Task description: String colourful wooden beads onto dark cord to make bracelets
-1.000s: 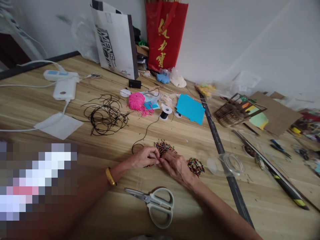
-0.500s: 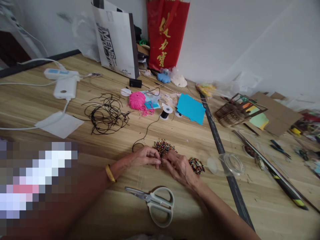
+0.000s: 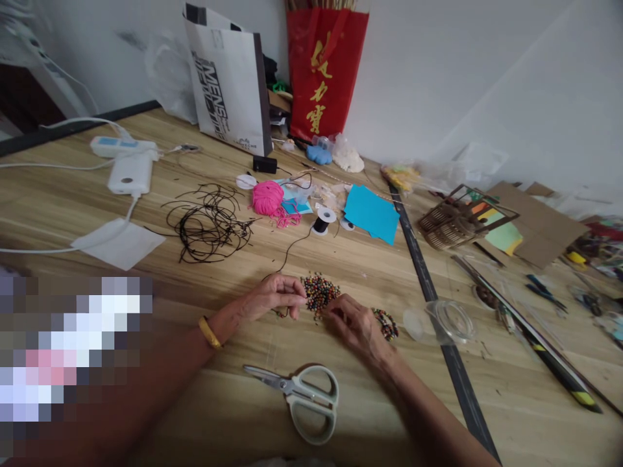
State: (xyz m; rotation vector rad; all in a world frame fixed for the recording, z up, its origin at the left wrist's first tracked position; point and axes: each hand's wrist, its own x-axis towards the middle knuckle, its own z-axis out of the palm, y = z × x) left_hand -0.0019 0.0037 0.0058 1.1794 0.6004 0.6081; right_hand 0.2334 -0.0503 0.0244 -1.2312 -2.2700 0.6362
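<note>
A loose pile of small multicoloured beads (image 3: 320,293) lies on the wooden table between my hands. My left hand (image 3: 275,297), with a yellow bangle on its wrist, is at the pile's left side and pinches a thin black cord (image 3: 288,251). That cord runs from a white spool wound in black (image 3: 322,224); a few beads hang on it under my fingers. At the pile's right edge is my right hand (image 3: 354,325), fingers drawn together; whatever is between them is hidden. Just beyond it lies a beaded string in a coil (image 3: 385,323).
Scissors (image 3: 311,402) lie in front of me. Behind are tangled black cords (image 3: 211,224), pink yarn (image 3: 267,197) and blue sheets (image 3: 372,214). To the right are a clear tubing coil (image 3: 453,321) and a woven basket (image 3: 448,224). Bags stand at the wall.
My hands have moved apart. The left went a little left and up with the cord, showing beads beneath it; the right shifted slightly right, staying by the pile.
</note>
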